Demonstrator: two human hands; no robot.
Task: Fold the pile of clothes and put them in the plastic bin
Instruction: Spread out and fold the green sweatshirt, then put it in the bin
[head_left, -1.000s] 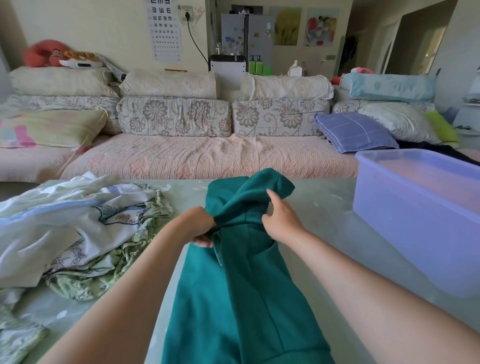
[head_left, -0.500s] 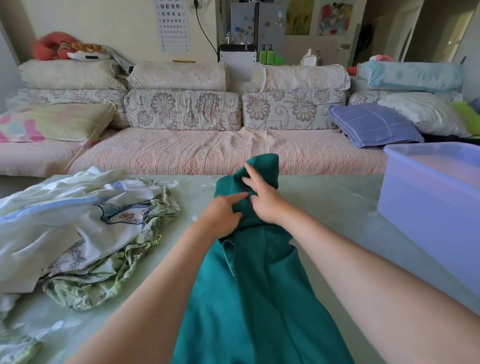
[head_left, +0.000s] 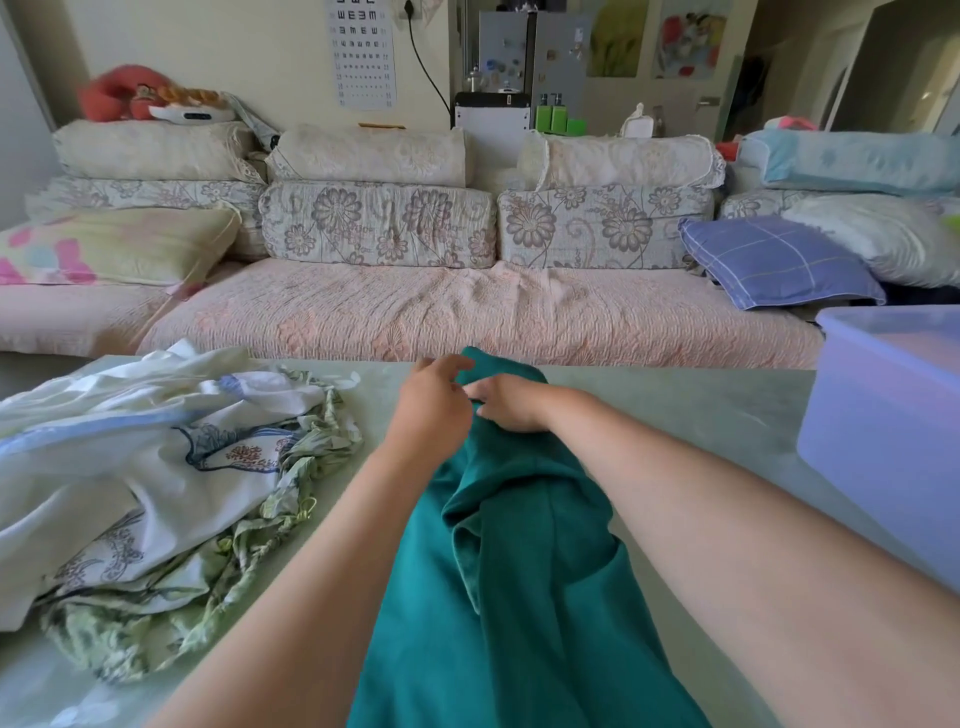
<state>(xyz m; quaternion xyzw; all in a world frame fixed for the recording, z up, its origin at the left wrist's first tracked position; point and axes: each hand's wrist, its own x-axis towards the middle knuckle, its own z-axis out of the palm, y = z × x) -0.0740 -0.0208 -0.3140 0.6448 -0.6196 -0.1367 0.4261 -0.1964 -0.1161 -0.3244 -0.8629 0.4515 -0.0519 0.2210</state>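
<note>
Teal knit fabric, one long garment (head_left: 524, 571), runs down the middle of the pale green table (head_left: 701, 415) from the near edge out toward the far side, bunched and creased along its length. Both bare forearms reach over it. Left hand (head_left: 434, 402) sits at the garment's far end, fingers loosely curled, tips touching the cloth edge; cannot tell if it actually pinches anything. Right hand (head_left: 511, 405) lies just beside it, knuckles up, fingers bent down onto the bunched fabric; a grip can't be confirmed, the fingertips are hidden. The two hands nearly touch.

Left of the arms: pile of clothes (head_left: 156, 478), unfolded, white with blue trim and floral print on top, green patterned piece underneath, spilling toward the near left corner. Pile is near the teal garment but apart from it.

Right edge: translucent lilac plastic bin (head_left: 883, 431) on the table, well apart from the hands; contents can't be seen.

Beyond the table: pink quilted sofa (head_left: 467, 317) with floral back cushions, a blue checked pillow (head_left: 774, 260) at right. Eye chart (head_left: 363, 52) on the wall behind.
</note>
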